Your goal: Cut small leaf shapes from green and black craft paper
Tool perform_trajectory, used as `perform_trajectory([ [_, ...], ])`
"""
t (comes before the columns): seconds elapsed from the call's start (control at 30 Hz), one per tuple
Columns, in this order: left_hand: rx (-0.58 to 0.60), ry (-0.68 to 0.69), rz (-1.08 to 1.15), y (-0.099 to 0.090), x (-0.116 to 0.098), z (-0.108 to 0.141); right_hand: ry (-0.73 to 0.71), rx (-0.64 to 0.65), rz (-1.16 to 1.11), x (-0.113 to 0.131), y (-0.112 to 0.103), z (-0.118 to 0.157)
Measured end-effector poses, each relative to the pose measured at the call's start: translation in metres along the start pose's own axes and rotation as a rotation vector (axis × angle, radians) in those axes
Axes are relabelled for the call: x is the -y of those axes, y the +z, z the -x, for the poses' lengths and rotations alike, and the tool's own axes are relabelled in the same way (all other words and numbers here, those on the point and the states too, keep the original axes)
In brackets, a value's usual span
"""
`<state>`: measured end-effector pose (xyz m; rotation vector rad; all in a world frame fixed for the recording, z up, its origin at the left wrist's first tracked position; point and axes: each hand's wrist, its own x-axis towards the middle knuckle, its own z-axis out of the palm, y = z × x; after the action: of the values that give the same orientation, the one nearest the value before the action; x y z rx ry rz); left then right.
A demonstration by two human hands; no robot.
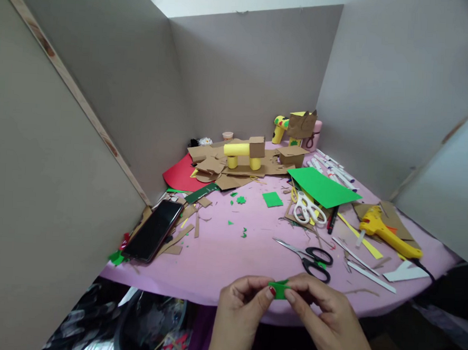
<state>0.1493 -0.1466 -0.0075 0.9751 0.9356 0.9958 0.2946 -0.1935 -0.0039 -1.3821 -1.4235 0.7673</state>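
Between my two hands, at the table's near edge, is a small folded piece of green paper (279, 290). My left hand (246, 297) pinches its left end, and my right hand (317, 304) pinches the right end between thumb and fingers. Just beyond them lie black-handled scissors (312, 258) with the blades apart. Farther up the pink tabletop are a green paper square (272, 199), a green flower-shaped cutout (241, 199) and several green scraps.
Left sits a black phone (154, 231). A yellow tube figure with a box head (241, 151) stands on cardboard at the back. Toward the right are white scissors (310, 208), a green sheet (322, 187), markers (337, 173) and a yellow glue gun (389, 234). Grey panels surround the table.
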Motion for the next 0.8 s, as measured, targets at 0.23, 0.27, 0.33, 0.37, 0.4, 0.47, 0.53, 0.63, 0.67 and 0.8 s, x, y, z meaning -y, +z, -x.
perform_trajectory([
  [0.23, -0.021, 0.005, 0.057, 0.005, -0.005, 0.005, 0.049, -0.081, -0.047, -0.003, 0.003, 0.003],
  [0.27, -0.029, 0.005, 0.064, 0.006, -0.006, 0.006, 0.066, -0.101, -0.063, -0.005, 0.004, 0.003],
  [0.33, -0.042, 0.006, 0.073, 0.008, -0.007, 0.008, 0.101, -0.126, -0.102, -0.007, 0.005, 0.004],
  [0.37, -0.046, 0.006, 0.074, 0.009, -0.008, 0.009, 0.119, -0.126, -0.12, -0.008, 0.005, 0.004],
  [0.4, -0.051, 0.007, 0.072, 0.01, -0.009, 0.009, 0.137, -0.121, -0.132, -0.008, 0.005, 0.004],
  [0.47, -0.064, 0.009, 0.075, 0.011, -0.011, 0.01, 0.161, -0.107, -0.151, -0.007, 0.005, 0.003],
  [0.53, -0.08, 0.011, 0.078, 0.011, -0.012, 0.011, 0.167, -0.052, -0.167, -0.004, 0.004, 0.001],
  [0.63, -0.092, 0.024, 0.05, 0.012, -0.013, 0.012, 0.17, 0.077, -0.171, 0.001, 0.0, -0.001],
  [0.67, -0.094, 0.031, 0.033, 0.012, -0.013, 0.012, 0.169, 0.105, -0.163, 0.003, -0.001, -0.002],
  [0.8, -0.085, 0.046, 0.001, 0.011, -0.009, 0.011, 0.144, 0.097, -0.095, 0.005, -0.002, -0.002],
])
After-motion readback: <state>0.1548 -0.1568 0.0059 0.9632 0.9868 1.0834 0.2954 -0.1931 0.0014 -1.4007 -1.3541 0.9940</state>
